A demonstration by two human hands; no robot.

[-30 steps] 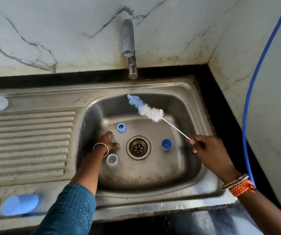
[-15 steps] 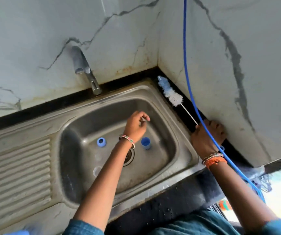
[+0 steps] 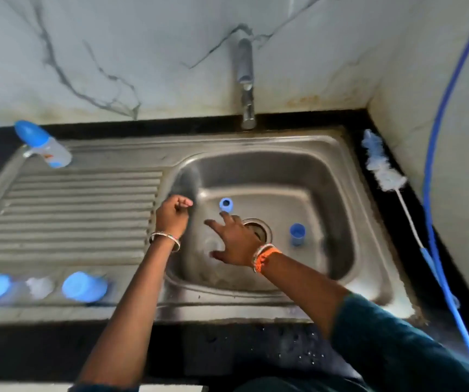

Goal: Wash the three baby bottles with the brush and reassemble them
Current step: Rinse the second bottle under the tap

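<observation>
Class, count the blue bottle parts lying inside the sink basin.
2: a blue ring behind the drain, by the right hand, and a blue cap right of the drain. The hand may hide more.

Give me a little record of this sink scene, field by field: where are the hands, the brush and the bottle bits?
left hand: fingers curled, over the basin's left wall; whether it holds anything cannot be told
right hand: fingers spread, reaching into the basin toward the blue ring
blue ring: on the basin floor, behind the drain
blue cap: upright, right of the drain
brush: lying on the dark counter, right of the sink, in no hand
assembled bottle: lying at the drainboard's far left corner
tap: no water visible
</observation>
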